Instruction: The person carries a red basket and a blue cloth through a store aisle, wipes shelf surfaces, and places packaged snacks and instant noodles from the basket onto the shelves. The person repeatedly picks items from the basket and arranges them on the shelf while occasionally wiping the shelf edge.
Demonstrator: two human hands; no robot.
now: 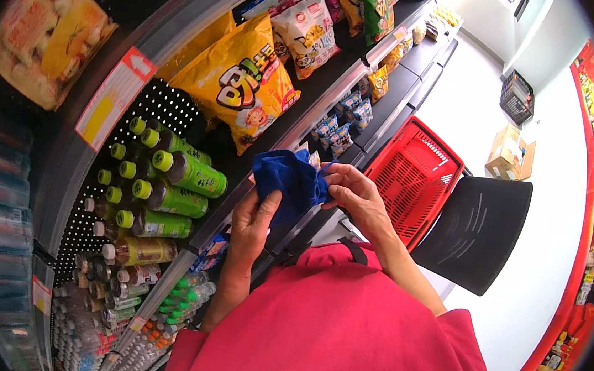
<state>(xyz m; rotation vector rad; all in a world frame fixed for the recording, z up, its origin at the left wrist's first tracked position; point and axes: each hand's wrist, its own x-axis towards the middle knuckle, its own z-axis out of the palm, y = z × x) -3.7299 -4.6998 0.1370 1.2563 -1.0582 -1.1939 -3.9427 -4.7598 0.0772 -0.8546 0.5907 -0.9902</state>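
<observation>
A blue cloth (pixel 289 185), bunched and partly folded, is held up between both hands in front of the shelves. My left hand (pixel 255 219) grips its lower left side, with the thumb lying over the fabric. At the cloth's right edge, my right hand (pixel 352 193) pinches it between thumb and fingertips. Just beyond the cloth runs the shelf's edge, with a large yellow snack bag (pixel 242 81) behind it. Green-labelled drink bottles (pixel 191 172) lie to the left of my left hand.
A red plastic shopping basket (pixel 416 175) is right of my right hand, beside a black chair part (pixel 478 230). An open cardboard box (pixel 509 152) and a black crate (pixel 518 98) sit on the white floor. More snack bags (pixel 306 33) line the shelves.
</observation>
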